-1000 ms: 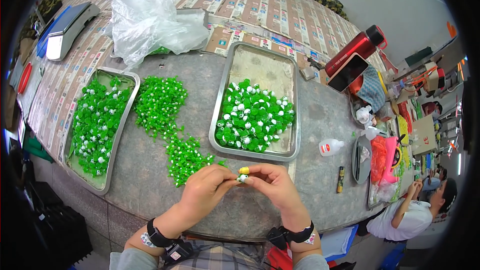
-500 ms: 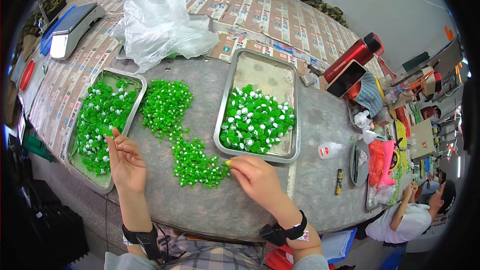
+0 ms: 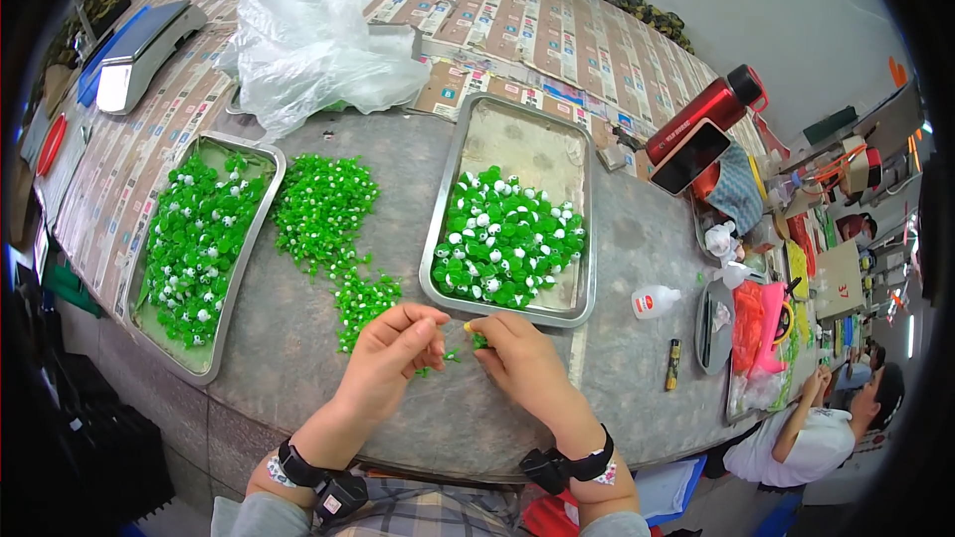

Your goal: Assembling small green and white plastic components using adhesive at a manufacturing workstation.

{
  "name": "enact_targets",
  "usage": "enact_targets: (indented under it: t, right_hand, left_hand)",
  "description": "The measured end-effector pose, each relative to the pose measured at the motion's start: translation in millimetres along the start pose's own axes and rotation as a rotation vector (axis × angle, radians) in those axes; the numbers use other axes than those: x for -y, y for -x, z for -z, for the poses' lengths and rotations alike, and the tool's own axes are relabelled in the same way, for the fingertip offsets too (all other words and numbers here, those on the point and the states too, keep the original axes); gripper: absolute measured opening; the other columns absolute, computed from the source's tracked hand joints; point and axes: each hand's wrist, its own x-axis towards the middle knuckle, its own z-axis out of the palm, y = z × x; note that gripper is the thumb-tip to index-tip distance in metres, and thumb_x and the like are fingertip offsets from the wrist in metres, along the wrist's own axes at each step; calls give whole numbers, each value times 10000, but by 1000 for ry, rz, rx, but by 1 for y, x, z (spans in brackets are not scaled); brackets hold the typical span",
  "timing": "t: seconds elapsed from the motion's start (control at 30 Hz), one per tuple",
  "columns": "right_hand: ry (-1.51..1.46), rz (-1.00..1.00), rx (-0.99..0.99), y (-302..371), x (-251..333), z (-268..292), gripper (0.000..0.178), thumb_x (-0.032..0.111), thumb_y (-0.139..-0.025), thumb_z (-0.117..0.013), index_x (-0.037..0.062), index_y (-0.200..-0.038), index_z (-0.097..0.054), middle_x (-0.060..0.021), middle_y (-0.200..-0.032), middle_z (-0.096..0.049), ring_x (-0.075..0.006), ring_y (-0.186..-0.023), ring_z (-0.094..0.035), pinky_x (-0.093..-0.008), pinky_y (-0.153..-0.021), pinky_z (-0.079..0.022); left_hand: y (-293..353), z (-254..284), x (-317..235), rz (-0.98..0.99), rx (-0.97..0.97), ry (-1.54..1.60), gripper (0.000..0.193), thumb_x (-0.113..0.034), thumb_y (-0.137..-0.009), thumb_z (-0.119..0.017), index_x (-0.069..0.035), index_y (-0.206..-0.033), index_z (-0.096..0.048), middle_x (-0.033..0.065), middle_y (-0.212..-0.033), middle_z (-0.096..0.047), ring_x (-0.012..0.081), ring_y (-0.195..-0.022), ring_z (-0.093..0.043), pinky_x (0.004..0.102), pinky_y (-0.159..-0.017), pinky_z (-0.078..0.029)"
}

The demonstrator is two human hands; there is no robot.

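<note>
My left hand (image 3: 398,350) is closed, thumb and fingertips together; what it pinches, if anything, is too small to make out. Close by on the right, my right hand (image 3: 522,358) pinches a small green plastic piece (image 3: 479,341), and a bit of yellow shows at its fingertips. Behind the left hand lies a loose pile of small green pieces with white dots (image 3: 326,209), partly hidden by that hand. Green and white ball-like pieces (image 3: 509,239) fill the lower part of a metal tray (image 3: 589,239) just beyond my right hand.
A second metal tray (image 3: 231,313) of green and white pieces stands at the left. Farther back are a clear plastic bag (image 3: 308,50) and a scale (image 3: 149,55). On the right are a white bottle (image 3: 655,300), a phone (image 3: 688,156) and a red flask (image 3: 701,117). Another person (image 3: 816,428) sits at far right.
My left hand has moved right from beside the left tray and now meets my right hand. The right hand has shifted slightly right, and a green piece shows in its fingers.
</note>
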Motion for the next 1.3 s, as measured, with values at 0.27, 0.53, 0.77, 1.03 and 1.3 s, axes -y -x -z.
enact_targets:
  t: [0.27,0.53,0.77,1.03,1.3]
  right_hand:
    - [16,-4,3,2,-8,0,264,3,-654,-551,46,-909,-498,-109,-834,-506,-274,-801,-506,-337,-660,-419]
    - [-31,-27,26,8,-10,8,248,23,-655,-559,48,-896,-506,-100,-803,-508,-267,-771,-513,-334,-636,-421]
    - [147,-50,13,8,-8,4,118,73,-662,-583,40,-760,-525,-78,-721,-492,-246,-704,-510,-325,-595,-416]
    - [152,-56,-45,9,1,14,108,67,-655,-581,36,-716,-497,-77,-680,-462,-235,-659,-496,-325,-562,-408]
    - [-442,-195,190,16,2,27,146,60,-694,-564,8,-821,-513,-77,-738,-513,-169,-624,-530,-256,-557,-424]
  left_hand:
    - [-3,1,11,-46,-50,-107,137,-141,-812,-490,-23,-876,-512,34,-665,-530,101,-602,-507,233,-565,-437]
    - [-1,4,13,-113,19,-260,140,-123,-808,-504,-15,-894,-532,28,-702,-541,83,-634,-502,216,-590,-422]
    - [0,4,12,-128,-20,-197,148,-130,-812,-499,-11,-894,-530,24,-691,-541,82,-632,-502,211,-589,-418]
    - [0,-2,13,-285,20,-580,142,-4,-754,-524,-13,-893,-549,66,-858,-523,114,-672,-524,248,-607,-433]
    - [3,-11,15,-552,296,-1100,244,4,-654,-607,-97,-876,-615,59,-814,-561,174,-692,-555,260,-593,-461]
